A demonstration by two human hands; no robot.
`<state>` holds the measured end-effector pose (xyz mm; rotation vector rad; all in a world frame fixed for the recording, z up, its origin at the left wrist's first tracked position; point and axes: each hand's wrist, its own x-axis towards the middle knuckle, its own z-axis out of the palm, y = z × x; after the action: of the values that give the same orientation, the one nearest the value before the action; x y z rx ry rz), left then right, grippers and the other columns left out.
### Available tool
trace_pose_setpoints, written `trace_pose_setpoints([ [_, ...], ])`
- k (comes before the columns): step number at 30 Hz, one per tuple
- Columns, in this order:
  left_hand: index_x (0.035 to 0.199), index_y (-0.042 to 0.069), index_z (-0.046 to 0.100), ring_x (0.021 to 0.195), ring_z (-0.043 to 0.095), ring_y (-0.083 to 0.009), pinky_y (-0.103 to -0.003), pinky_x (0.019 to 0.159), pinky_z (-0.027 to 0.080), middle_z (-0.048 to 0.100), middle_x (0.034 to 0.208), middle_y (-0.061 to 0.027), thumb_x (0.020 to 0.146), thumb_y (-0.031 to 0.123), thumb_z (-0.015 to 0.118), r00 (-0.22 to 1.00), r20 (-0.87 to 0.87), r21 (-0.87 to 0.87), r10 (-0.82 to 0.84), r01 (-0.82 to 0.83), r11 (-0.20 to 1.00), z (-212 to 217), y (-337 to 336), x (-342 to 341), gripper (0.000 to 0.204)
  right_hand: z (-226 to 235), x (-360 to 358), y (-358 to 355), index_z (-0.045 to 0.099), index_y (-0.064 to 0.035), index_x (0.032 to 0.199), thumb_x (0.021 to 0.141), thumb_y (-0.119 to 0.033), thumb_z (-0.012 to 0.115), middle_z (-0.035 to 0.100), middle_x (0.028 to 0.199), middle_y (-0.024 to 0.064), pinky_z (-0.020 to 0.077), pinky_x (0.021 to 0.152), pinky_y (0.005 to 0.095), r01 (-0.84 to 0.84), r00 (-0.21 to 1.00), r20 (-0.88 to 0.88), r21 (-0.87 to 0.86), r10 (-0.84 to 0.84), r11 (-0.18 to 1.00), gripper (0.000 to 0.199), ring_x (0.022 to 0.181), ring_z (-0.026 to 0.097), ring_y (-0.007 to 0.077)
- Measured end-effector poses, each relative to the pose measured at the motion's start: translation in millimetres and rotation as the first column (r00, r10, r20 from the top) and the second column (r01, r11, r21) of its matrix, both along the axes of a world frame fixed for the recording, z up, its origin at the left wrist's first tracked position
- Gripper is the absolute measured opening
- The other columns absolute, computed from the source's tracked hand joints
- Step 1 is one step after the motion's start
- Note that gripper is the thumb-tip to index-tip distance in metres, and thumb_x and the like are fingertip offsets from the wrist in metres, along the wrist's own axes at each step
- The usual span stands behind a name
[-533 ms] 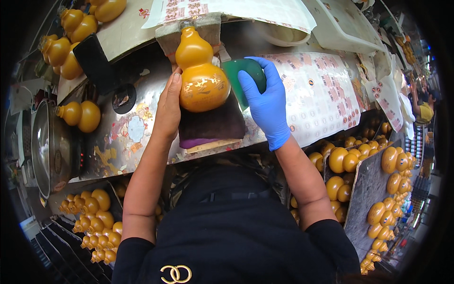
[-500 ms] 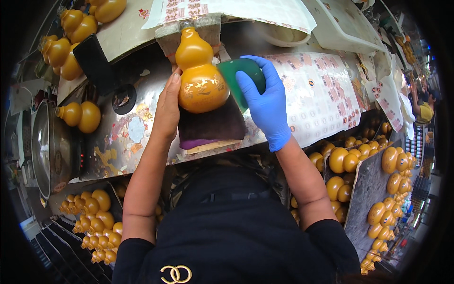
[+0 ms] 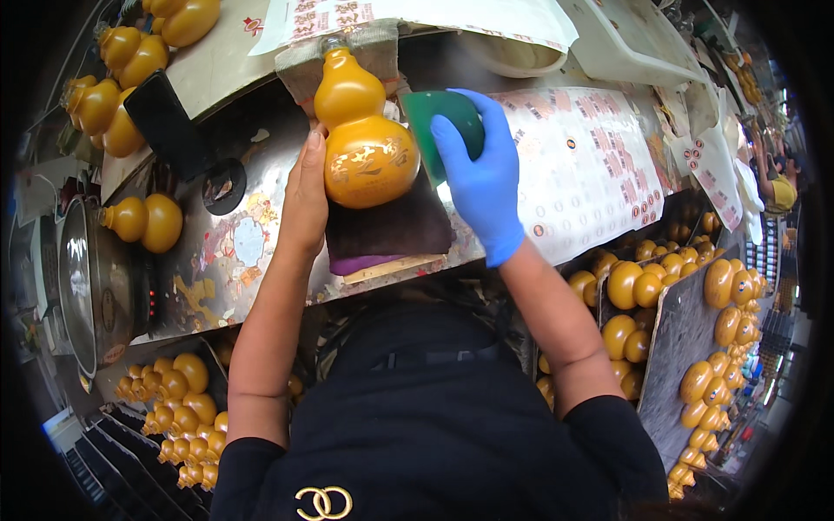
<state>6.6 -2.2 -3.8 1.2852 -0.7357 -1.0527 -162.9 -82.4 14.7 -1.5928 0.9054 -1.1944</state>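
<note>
A glossy yellow gourd-shaped bottle [image 3: 369, 161] lies on a dark padded rest [image 3: 391, 227], its neck pointing away from me toward a cloth-covered support [image 3: 300, 69]. Gold markings show on its wider bulb. My bare left hand [image 3: 306, 195] holds this bulb from the left, thumb along its side; the other fingers are mostly hidden. In a blue glove, my right hand [image 3: 482, 187] grips a dark green, dome-like pad [image 3: 453, 122] with a lighter flat face toward the bottle. The pad is just right of the bottle; I cannot tell whether they touch.
Printed transfer sheets [image 3: 591, 165] cover the bench on the right, below a white plastic tray [image 3: 638, 43]. At left stand a phone [image 3: 165, 122], another gourd bottle [image 3: 148, 219] and a metal pan [image 3: 82, 278]. Racks of gourd bottles [image 3: 187, 391] flank me on both sides.
My right hand has drawn the green pad slightly away from the bottle's right side. The gold markings show more clearly now. My left hand keeps its place on the bottle.
</note>
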Motion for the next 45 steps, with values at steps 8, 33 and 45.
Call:
trace_pose_setpoints([
  [8, 0.139, -0.002, 0.039, 0.12, 0.051, -0.02, -0.031, 0.104, 0.037, 0.052, 0.131, -0.0142, 0.102, 0.048, 0.027, 0.998, 0.062, 0.005, 0.028, -0.029, 1.0, 8, 0, -6, 0.064, -28, 5, 24, 0.048, 0.0004, 0.119, 0.09, -0.021, 0.064, 0.059, 0.104, 0.0133, 0.0472, 0.085, 0.0309, 0.087, 0.995, 0.042, 0.029, -0.088, 0.996, 0.04, 0.095, 0.058, 0.0195],
  [33, 0.135, -0.001, 0.045, 0.115, 0.054, -0.0168, -0.028, 0.099, 0.04, 0.056, 0.126, -0.012, 0.102, 0.043, 0.034, 0.977, -0.182, -0.045, -0.111, 0.104, 0.994, -6, -1, 14, 0.056, -7, 28, 74, 0.069, -0.0085, 0.106, 0.062, 0.006, 0.069, 0.064, 0.094, 0.0064, 0.0513, 0.066, 0.0327, -0.134, 0.936, -0.317, -0.726, -0.155, 0.674, 0.046, 0.077, 0.063, 0.0238],
  [45, 0.129, -0.004, 0.051, 0.112, 0.055, -0.0161, -0.028, 0.096, 0.042, 0.059, 0.121, -0.0115, 0.101, 0.042, 0.037, 0.968, -0.199, -0.033, -0.156, 0.152, 0.988, -8, 0, 23, 0.055, 17, 32, 72, 0.067, -0.0103, 0.105, 0.066, -0.003, 0.067, 0.063, 0.093, 0.0026, 0.0491, 0.056, 0.0319, -0.294, 0.856, -0.477, -0.766, -0.199, 0.572, 0.039, 0.067, 0.061, 0.0206],
])
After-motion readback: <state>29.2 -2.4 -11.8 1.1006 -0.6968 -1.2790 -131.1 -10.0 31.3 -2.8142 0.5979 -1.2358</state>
